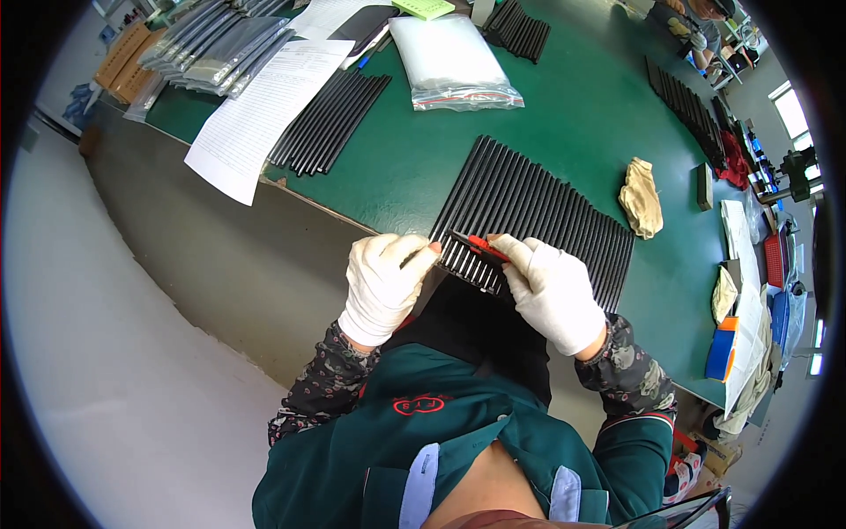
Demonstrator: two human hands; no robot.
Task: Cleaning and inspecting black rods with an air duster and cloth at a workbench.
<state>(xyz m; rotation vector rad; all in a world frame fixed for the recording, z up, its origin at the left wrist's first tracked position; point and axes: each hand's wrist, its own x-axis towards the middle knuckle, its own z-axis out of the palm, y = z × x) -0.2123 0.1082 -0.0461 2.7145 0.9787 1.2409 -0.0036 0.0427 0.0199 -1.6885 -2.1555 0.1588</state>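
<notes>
A row of slim black rods [538,203] lies side by side on the green table, with silvery ends toward me at its near left. My right hand [557,295], in a white glove with bare fingertips, is closed round a slim red-and-black hand tool [480,244]. The tool's dark tip points left across the near ends of the rods; its exact kind is unclear. My left hand [385,280], gloved the same way, has thumb and fingers pinched together at the row's near left corner. Whatever sits between those fingertips is too small to make out.
A smaller bunch of black rods [330,123] and a printed sheet [264,119] lie far left, near bagged parts [216,57]. A clear plastic bag [454,62] rests beyond my row. To the right lies a beige glove [641,198]. Another person [696,26] works far right.
</notes>
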